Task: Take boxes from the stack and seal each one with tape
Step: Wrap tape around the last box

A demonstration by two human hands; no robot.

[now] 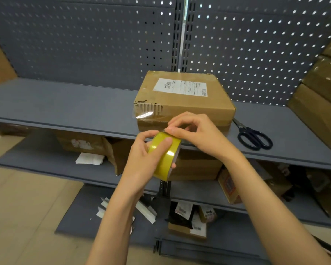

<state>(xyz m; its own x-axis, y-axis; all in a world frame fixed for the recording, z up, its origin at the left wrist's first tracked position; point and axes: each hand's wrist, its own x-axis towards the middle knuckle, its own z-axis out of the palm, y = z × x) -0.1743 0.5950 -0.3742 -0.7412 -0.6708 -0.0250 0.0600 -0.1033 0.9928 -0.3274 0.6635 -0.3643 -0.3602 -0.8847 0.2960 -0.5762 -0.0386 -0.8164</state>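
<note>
My left hand (143, 155) grips the tape roll (165, 155) around its rim, fingers curled over the yellow band. My right hand (195, 131) pinches at the top of the roll, thumb and forefinger closed where the loose end should be; I cannot tell whether the end is lifted.

Risks from here, as I judge them:
1. The film tears or splits lengthwise if I peel at an angle.
2. The freed end folds back and sticks to itself or my fingers.
3. The roll slips if my left grip loosens.

The box (183, 98) sits on the grey shelf (65, 106), just beyond both hands, with its near face flush to the front edge. It is brown cardboard with a white label (180, 87) on top. The near left corner is torn, exposing corrugation, with clear film over it. Scissors (253, 137) lie just right of the box
</note>
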